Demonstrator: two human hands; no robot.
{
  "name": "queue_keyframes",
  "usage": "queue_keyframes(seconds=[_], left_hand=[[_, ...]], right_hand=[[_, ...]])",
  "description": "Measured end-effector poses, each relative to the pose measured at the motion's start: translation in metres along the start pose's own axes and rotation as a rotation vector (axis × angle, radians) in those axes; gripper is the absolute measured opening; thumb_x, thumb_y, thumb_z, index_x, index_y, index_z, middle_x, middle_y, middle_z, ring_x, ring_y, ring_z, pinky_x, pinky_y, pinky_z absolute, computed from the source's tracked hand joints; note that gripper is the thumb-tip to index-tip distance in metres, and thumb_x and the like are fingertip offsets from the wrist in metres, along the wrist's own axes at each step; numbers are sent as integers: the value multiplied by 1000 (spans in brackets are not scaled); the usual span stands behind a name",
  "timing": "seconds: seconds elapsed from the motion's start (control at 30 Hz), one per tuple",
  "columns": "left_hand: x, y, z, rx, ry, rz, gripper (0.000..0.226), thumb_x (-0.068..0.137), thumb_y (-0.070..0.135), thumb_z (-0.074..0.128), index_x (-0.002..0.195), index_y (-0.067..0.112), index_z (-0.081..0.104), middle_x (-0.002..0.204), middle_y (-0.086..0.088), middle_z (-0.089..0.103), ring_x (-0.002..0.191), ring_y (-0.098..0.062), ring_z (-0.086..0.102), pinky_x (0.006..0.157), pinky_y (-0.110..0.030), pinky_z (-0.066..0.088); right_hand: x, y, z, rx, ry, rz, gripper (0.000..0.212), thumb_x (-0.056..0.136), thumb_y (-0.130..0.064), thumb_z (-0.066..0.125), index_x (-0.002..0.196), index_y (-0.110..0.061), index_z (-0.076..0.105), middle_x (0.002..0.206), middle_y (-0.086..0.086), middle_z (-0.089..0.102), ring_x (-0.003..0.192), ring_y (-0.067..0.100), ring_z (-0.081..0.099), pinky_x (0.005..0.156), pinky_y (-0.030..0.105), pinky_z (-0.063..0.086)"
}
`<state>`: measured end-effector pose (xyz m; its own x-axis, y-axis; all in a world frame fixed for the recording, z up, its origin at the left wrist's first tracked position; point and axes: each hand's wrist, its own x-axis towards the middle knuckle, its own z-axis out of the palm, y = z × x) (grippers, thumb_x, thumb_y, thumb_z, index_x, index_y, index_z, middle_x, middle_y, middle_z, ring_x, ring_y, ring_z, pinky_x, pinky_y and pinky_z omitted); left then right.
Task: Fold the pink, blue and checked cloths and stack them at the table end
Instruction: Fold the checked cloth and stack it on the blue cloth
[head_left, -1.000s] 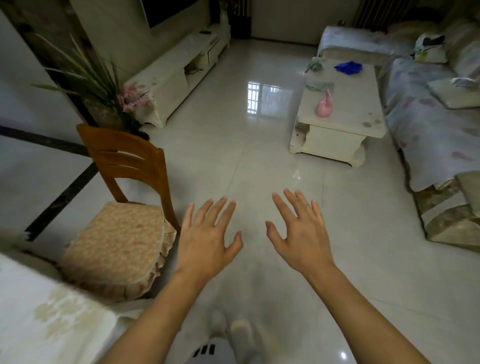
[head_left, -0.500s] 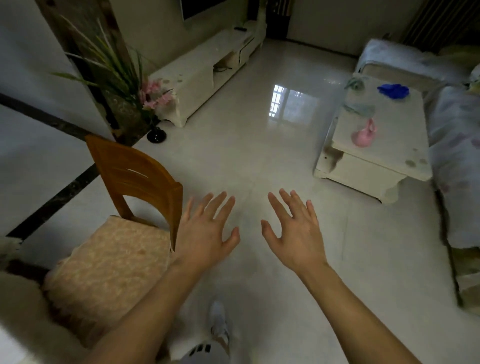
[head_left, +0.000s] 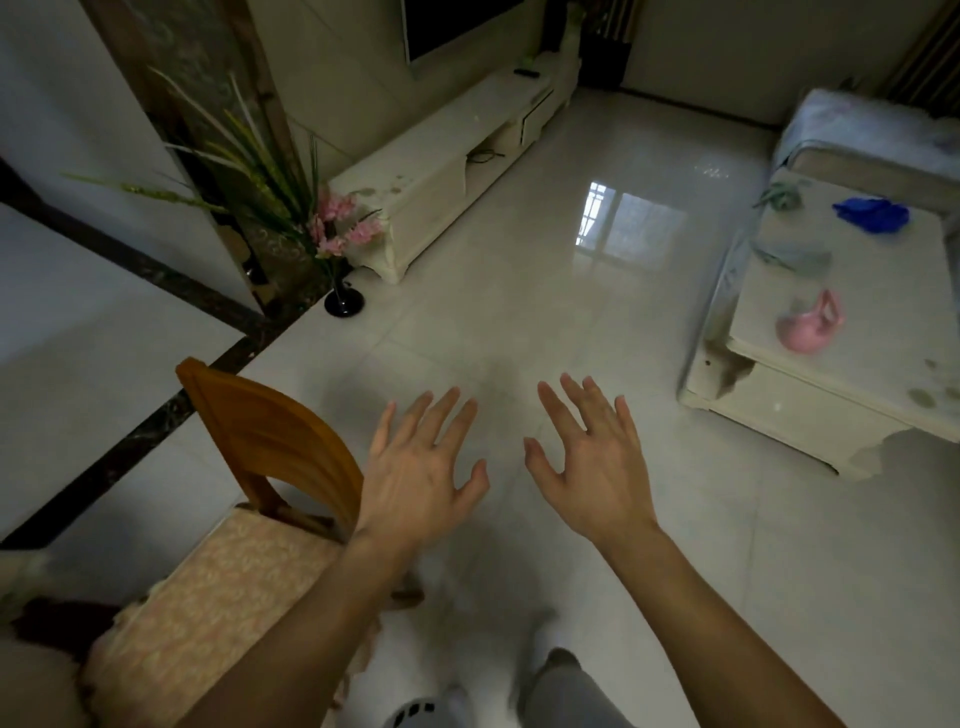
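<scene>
A crumpled pink cloth (head_left: 809, 328) lies near the front of the low white coffee table (head_left: 883, 322) at the right. A crumpled blue cloth (head_left: 872, 214) sits at the table's far end. Two greyish-green cloths lie along its left side, one at mid-table (head_left: 795, 258) and one at the far corner (head_left: 779, 195); I cannot tell whether either is checked. My left hand (head_left: 421, 467) and my right hand (head_left: 592, 462) hover over the floor in front of me, fingers spread and holding nothing, well short of the table.
A wooden chair (head_left: 270, 457) with a cushioned seat stands close at my left. A dark vase with pink flowers (head_left: 343, 291) stands on the floor by a white TV cabinet (head_left: 447, 171). A covered sofa (head_left: 878, 135) lies beyond the table. Glossy tiled floor lies between.
The view has swung left, so the coffee table slid toward the right edge and the sofa along the right left the view. Both hands stay spread in front of me.
</scene>
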<state>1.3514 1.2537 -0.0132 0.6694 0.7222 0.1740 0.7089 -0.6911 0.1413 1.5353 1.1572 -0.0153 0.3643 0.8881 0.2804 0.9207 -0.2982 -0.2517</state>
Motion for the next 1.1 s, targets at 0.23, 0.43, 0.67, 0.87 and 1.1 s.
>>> queue_keyframes(seconds=[0.23,0.43,0.67,0.87,1.1], left_hand=[[100,-16,31,13,-7,-52,71,89,60,38,150,24,38,157,-2,37,146,-25,31,121,-49,18],[212,-31,49,21,40,-183,71,90,58,42,151,23,38,156,-3,38,143,-26,35,119,-51,24],[301,-52,54,59,63,-380,70,90,59,39,151,24,37,156,-2,39,143,-26,36,119,-51,25],[322,-83,47,99,120,-536,69,90,58,41,149,22,42,154,-3,41,142,-27,37,118,-51,24],[315,-141,40,158,129,-719,69,90,59,40,150,23,40,155,-4,40,142,-28,37,117,-54,25]], right_hand=[[102,43,41,39,31,-72,60,94,-52,47,146,-21,51,154,8,45,146,27,35,121,50,22],[222,86,61,68,2,-172,60,92,-50,47,146,-22,51,154,7,45,146,27,35,120,50,24],[350,106,82,126,-53,-345,62,90,-49,47,145,-21,52,152,8,46,143,30,39,118,52,28],[419,70,105,212,-82,-523,61,89,-48,49,143,-20,54,150,10,48,141,31,42,116,55,32],[467,-1,146,222,-208,-699,65,90,-51,49,149,-24,46,155,7,42,146,27,33,120,54,24]])
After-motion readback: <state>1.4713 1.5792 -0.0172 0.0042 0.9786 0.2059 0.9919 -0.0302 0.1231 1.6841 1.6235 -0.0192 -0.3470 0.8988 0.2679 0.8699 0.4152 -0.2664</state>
